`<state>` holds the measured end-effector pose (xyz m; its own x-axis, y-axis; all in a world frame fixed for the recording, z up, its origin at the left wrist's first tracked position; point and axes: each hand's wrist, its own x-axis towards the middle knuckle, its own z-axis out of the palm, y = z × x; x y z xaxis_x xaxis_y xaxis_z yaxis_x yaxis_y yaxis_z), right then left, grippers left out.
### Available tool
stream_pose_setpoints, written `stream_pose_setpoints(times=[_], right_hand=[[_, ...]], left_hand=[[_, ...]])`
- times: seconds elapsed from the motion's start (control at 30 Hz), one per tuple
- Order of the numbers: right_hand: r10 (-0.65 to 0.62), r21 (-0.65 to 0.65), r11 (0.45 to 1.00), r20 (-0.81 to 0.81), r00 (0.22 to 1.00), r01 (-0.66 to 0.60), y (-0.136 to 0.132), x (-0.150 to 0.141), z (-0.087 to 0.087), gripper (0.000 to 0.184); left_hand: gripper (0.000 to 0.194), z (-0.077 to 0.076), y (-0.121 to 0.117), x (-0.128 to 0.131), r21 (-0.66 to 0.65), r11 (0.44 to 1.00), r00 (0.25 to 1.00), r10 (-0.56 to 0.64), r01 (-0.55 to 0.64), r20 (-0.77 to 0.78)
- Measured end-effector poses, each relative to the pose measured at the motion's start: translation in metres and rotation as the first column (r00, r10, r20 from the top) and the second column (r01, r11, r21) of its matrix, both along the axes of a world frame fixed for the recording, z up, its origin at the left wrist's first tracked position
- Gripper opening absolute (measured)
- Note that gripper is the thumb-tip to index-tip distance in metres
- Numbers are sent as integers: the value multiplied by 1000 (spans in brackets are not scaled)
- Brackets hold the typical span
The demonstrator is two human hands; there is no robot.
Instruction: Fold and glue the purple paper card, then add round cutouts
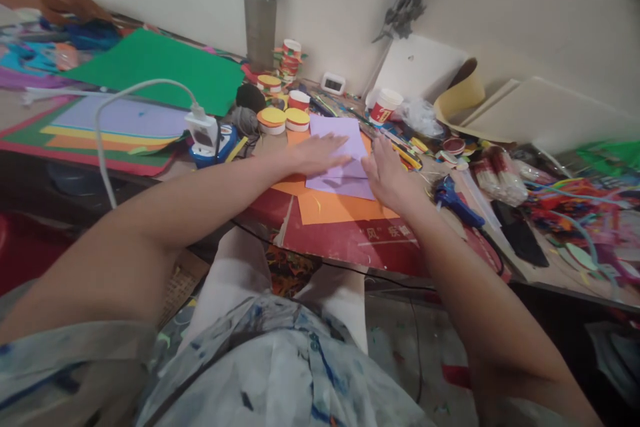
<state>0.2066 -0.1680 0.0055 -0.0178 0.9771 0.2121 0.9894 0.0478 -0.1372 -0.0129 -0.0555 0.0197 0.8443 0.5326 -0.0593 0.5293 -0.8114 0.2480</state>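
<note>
A folded sheet of purple paper (336, 126) lies in front of me, its creased flap near the middle. On its left part rests my left hand (323, 152), fingers stretched out flat. My right hand (387, 172) is at the sheet's right edge, fingers extended and the thumb side against the paper. Beneath the purple paper are orange sheets (330, 209), which lie on a red printed board (345, 244). Neither hand is closed around anything.
Yellow-topped paper rounds (273, 119) and a paper cup (386, 107) stand behind the paper. To the right lies a blue glue gun (457, 202). At left are a power adapter (203, 130) with a white cable and a green sheet (160, 70). A bottle (261, 20) stands by the wall.
</note>
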Motion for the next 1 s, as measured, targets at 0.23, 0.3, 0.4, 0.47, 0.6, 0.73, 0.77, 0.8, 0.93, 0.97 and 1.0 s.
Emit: stream_pose_setpoints(times=[0.23,0.3,0.4,0.47,0.6,0.73,0.77,0.8,0.93,0.97,1.0], right_hand=[[-95,-2,995,-115,989,96,86,-48,-8,93],[-93,-95,992,-121,988,82,90,-57,-16,90],[-22,-163,987,-176,984,-6,86,-57,-24,88],[18,-169,984,-187,982,-50,82,-51,-25,88],[30,-207,977,-111,993,-53,77,-37,-22,85],[5,-230,973,5,1000,-3,72,-30,-21,83],[7,-225,974,20,1000,-3,71,-30,-20,83],[11,-222,975,32,999,-3,70,-30,-20,83],[-18,-225,974,86,996,37,68,-31,-23,83],[-28,-221,974,88,996,47,68,-31,-25,84],[-34,-213,976,84,996,52,68,-30,-26,85]], left_hand=[[87,-10,-5,5,91,996,994,28,-18,-108],[89,-12,-5,4,88,996,993,21,-11,-115],[91,-14,-3,5,75,997,993,10,-1,-119],[93,-14,-2,5,76,997,993,12,-3,-120],[97,-12,-2,5,71,997,992,14,-5,-126],[107,-10,-1,2,68,998,992,0,9,-126],[108,-10,-1,2,70,997,992,-3,12,-128],[109,-10,0,2,73,997,991,-4,14,-130],[108,-12,2,1,75,997,991,-9,19,-135],[109,-12,3,1,75,997,990,-14,25,-138],[109,-12,3,1,76,997,990,-18,29,-140]])
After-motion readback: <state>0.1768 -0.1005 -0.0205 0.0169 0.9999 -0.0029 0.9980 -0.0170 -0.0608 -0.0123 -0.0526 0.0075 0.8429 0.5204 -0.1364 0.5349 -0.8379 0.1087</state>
